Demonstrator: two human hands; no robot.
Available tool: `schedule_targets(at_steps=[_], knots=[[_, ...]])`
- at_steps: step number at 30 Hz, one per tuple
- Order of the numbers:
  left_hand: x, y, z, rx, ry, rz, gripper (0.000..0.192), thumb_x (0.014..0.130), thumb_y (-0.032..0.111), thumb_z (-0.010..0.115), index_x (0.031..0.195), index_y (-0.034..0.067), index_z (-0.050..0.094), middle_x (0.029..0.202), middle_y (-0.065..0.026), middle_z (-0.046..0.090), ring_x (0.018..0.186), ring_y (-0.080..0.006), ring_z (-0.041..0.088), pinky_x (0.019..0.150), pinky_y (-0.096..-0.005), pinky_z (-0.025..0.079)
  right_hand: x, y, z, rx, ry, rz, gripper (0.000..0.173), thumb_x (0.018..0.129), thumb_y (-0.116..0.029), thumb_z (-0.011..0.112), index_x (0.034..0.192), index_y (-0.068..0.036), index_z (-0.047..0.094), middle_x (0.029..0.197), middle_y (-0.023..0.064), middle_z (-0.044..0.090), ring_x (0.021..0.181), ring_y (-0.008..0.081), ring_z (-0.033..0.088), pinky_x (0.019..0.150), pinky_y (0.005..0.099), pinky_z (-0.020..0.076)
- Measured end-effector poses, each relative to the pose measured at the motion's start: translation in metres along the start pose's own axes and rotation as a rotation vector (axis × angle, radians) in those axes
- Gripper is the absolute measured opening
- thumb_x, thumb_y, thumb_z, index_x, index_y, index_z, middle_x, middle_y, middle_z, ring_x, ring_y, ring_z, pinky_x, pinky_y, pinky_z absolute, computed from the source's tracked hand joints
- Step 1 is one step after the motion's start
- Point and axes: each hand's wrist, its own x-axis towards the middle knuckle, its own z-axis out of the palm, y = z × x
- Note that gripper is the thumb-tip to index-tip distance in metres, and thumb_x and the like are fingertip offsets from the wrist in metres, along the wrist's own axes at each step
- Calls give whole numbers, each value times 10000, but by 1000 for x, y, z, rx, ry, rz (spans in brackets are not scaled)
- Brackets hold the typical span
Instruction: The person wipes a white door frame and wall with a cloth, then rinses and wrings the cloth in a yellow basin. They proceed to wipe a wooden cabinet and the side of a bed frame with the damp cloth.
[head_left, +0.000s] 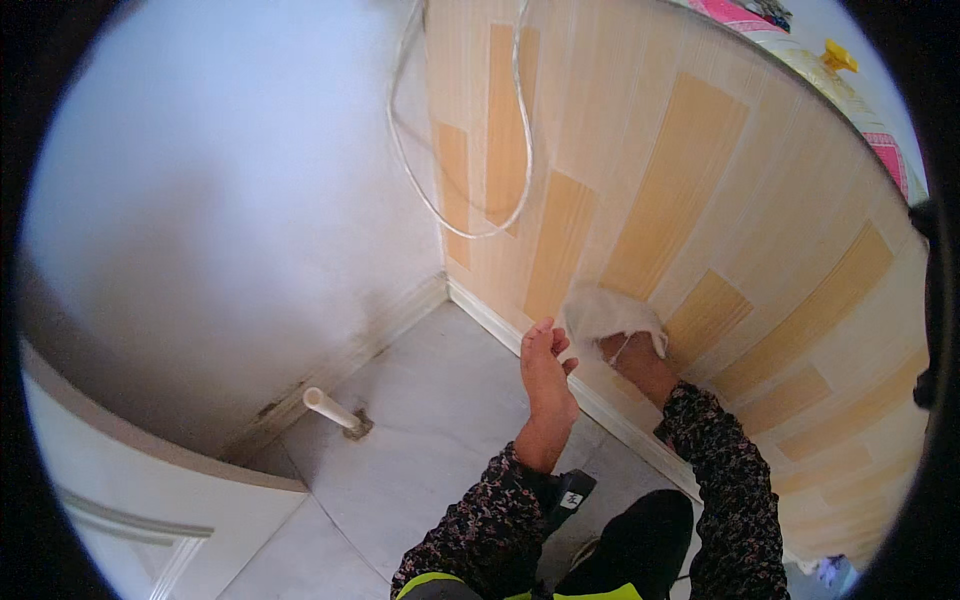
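Note:
A pale cloth (611, 315) lies bunched against the wood-patterned panel (675, 187), with my right hand (634, 360) on it; the fingers are hidden under the cloth. To its left, my left hand (551, 371) is raised in front of the lower panel, its fingers partly curled and apart, holding nothing. Both forearms wear dark patterned sleeves. A black strap-like device with a white label sits at my left wrist.
A white pipe (330, 409) sticks up from the grey tiled floor (405, 465). A white cable (529, 150) hangs in a loop near the corner. A white cabinet door or panel (150, 495) stands lower left. Baseboard (480, 315) runs along the panel's foot.

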Motion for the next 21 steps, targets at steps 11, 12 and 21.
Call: schedule_targets(at_steps=[11, 12, 21], knots=[[15, 5, -17, 98, -11, 151, 227, 822, 236, 466, 1026, 142, 505, 890, -4, 507, 817, -120, 463, 650, -276, 394, 31, -39, -43, -409, 138, -145, 305, 792, -189, 477, 1059, -63, 557, 1100, 147, 555, 1000, 335, 519, 866, 454, 391], [16, 6, -18, 100, -7, 167, 228, 819, 240, 471, 1023, 143, 505, 891, -5, 506, 816, -121, 462, 650, -277, 394, 37, -50, -61, -392, 159, -74, 317, 782, -163, 478, 1072, -60, 553, 1099, 156, 554, 1007, 340, 516, 870, 457, 390], [15, 4, -20, 195, -93, 173, 264, 834, 297, 461, 1039, 134, 498, 930, -14, 506, 839, -131, 454, 674, -296, 388, 59, -83, -139, -368, 553, 21, 483, 693, -29, 555, 1170, -93, 510, 1082, 179, 550, 970, 363, 522, 835, 453, 405]])
